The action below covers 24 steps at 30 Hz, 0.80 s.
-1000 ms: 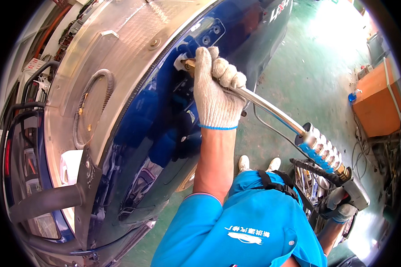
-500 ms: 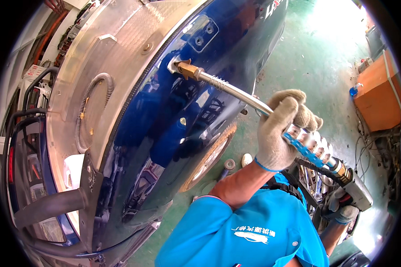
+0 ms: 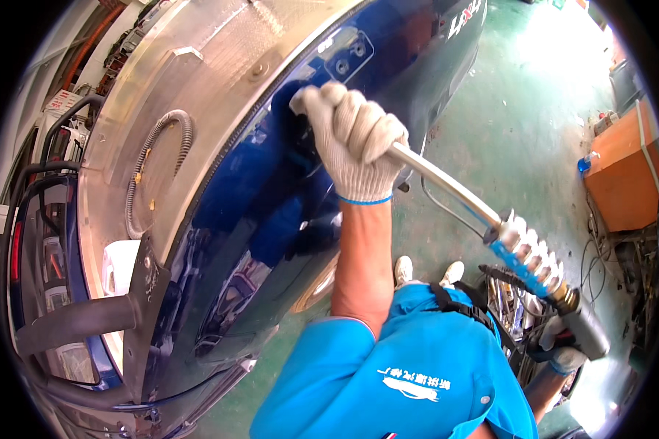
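My left hand (image 3: 355, 143), in a cream knit glove, is closed around the front of a slide-hammer dent puller (image 3: 450, 181), against the dark blue vehicle panel (image 3: 263, 197). The glove hides the tool's brass tip and its contact with the panel. From the fist a bare silver rod slants down to the right, into a ridged silver-and-blue section (image 3: 527, 256). Behind that sits a dark grey pistol-shaped body (image 3: 587, 328). At the lower right my gloved right hand (image 3: 566, 357) is wrapped around its handle, partly in shadow.
Above the blue panel lies the bare metal cargo bed (image 3: 220, 95) with a ribbed grey hose (image 3: 185, 132). A black bar (image 3: 80, 329) juts at lower left. An orange cabinet (image 3: 622, 172) stands right, near cables on the green floor. Tools and metal parts (image 3: 512, 307) lie behind me.
My left hand has moved up and left along the rod, from beside the ridged section to the front end, and now covers the brass tip. My right hand stays on the handle.
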Each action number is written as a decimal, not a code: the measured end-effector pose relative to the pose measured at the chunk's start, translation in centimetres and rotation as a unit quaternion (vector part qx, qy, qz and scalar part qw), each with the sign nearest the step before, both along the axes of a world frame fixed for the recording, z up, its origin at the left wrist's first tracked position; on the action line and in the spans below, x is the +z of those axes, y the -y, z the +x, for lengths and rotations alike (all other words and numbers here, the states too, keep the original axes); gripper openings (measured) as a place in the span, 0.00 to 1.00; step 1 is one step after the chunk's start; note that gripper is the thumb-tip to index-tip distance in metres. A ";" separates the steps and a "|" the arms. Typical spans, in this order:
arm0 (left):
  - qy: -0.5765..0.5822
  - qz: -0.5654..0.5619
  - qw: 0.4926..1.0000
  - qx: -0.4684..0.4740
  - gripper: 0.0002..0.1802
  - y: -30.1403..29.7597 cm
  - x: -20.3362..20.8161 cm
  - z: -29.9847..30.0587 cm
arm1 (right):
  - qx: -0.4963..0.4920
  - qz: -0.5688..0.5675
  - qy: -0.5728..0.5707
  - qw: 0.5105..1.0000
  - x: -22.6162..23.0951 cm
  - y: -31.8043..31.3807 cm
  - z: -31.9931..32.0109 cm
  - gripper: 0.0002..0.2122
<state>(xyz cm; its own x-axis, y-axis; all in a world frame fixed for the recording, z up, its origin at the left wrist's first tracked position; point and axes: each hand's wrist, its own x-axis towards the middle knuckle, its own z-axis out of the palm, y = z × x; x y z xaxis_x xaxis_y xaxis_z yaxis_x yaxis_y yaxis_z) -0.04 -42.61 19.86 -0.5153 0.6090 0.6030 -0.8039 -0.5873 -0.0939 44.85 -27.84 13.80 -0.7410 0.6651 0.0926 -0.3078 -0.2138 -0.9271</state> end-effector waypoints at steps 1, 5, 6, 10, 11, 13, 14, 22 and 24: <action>0.008 0.061 0.998 0.000 0.22 -0.6 0.0 0.1 | 0.004 -0.004 -0.005 1.000 -0.1 0.1 -0.1 0.40; 0.012 0.014 1.000 0.012 0.21 -0.2 -0.2 -0.1 | 0.004 -0.005 0.005 1.000 0.0 0.2 0.2 0.39; 0.015 -0.050 0.999 0.016 0.21 0.4 0.1 0.2 | 0.003 -0.008 0.008 1.000 -0.1 0.4 0.4 0.39; 0.120 -0.262 0.954 0.086 0.22 0.2 1.4 1.3 | -0.007 -0.019 0.011 1.000 -0.6 0.1 0.6 0.38; 0.062 -0.165 0.982 0.060 0.22 0.0 0.6 0.7 | -0.005 -0.023 0.007 1.000 -0.7 0.0 0.5 0.38; 0.002 0.046 0.999 0.018 0.22 -0.5 -0.7 0.3 | 0.000 -0.031 0.009 0.999 -0.6 0.1 0.1 0.37; -0.021 0.137 0.990 0.011 0.23 -0.9 -0.8 0.2 | 0.004 -0.037 0.009 0.999 -0.7 0.0 -0.2 0.37; 0.112 -0.205 0.969 0.078 0.22 0.3 0.2 3.0 | -0.010 -0.052 0.017 0.998 -1.3 -0.3 -0.3 0.36; 0.090 -0.198 0.972 0.085 0.22 0.7 0.2 2.3 | -0.019 -0.059 0.019 0.998 -1.2 0.0 -0.5 0.36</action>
<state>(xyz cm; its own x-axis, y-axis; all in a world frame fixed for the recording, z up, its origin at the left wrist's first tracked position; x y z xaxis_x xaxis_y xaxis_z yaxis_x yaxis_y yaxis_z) 2.27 -43.27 20.07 -0.7045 0.6720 0.2283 -0.6836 -0.7290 0.0363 44.32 -27.86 12.57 -0.7163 0.6975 -0.0168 -0.2822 -0.3117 -0.9073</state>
